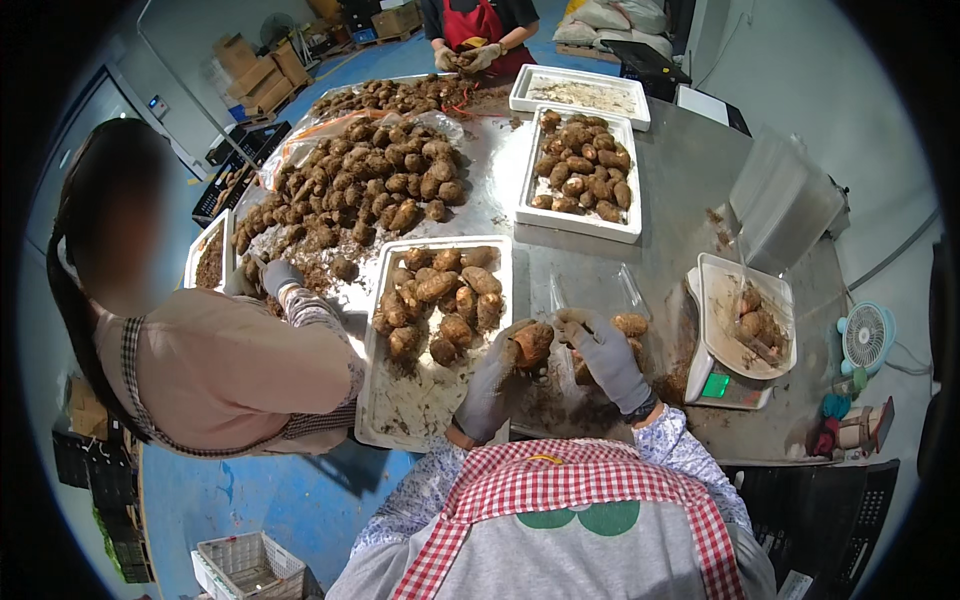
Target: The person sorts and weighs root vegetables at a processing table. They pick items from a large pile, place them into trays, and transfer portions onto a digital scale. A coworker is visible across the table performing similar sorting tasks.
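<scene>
My gloved left hand [489, 390] is shut on a brown taro corm [533, 343], held up over the table. Just to the right, my gloved right hand [611, 364] has its fingers bent near that corm; whether anything is between them cannot be made out. Under and behind the right hand is a clear plastic container [596, 289], partly hidden, with a few corms [628, 324] in it. Beside my left hand lies a white foam tray [397, 409] with several corms [439, 289] toward its far end and dirt scattered on its near part.
A digital scale [735, 390] on the right bears a bagged or boxed group of corms [761, 330]. Stacked clear containers [784, 199] and a small fan [868, 337] stand beyond. A second foam tray [577, 221] and a corm heap [375, 172] lie ahead. A co-worker [225, 367] works close at left, another [480, 34] opposite.
</scene>
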A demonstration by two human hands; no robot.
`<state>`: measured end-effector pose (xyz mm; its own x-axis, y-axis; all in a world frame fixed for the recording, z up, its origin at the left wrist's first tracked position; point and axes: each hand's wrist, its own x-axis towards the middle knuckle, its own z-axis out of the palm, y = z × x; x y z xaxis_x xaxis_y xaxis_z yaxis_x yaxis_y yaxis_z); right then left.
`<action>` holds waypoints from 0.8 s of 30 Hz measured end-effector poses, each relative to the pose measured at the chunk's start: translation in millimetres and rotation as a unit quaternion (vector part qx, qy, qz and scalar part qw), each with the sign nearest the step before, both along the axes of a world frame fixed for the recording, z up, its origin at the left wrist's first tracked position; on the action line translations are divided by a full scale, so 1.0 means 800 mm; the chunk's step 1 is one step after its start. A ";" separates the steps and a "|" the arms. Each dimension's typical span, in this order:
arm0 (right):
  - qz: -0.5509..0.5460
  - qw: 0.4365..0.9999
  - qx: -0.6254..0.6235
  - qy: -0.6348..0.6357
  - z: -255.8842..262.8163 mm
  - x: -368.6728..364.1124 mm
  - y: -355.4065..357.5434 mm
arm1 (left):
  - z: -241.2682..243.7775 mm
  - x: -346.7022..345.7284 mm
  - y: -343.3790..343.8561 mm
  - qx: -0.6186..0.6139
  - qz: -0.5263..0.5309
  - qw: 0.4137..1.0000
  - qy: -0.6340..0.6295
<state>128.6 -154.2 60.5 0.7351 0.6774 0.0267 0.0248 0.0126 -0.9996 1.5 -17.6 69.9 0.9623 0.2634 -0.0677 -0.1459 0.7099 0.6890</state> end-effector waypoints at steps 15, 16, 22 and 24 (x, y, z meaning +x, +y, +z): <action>-0.018 0.907 -0.031 -0.419 0.048 -0.005 0.002 | -0.016 0.008 -0.005 0.065 -0.044 0.995 0.056; -0.047 0.906 -0.041 -0.419 0.042 -0.005 0.005 | -0.013 0.009 -0.007 0.021 -0.046 0.997 0.066; -0.067 0.985 -0.154 -0.029 0.018 0.032 0.005 | -0.027 0.005 -0.014 0.047 -0.033 0.998 -0.021; -0.043 0.972 -0.206 -0.109 0.030 0.022 0.003 | -0.025 0.009 -0.014 0.011 -0.033 0.999 -0.009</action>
<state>145.9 -151.8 84.3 0.7970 0.5997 -0.0725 0.2190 -0.3987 -0.8906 8.4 -28.8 50.1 0.9785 0.2009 -0.0457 -0.1115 0.7029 0.7025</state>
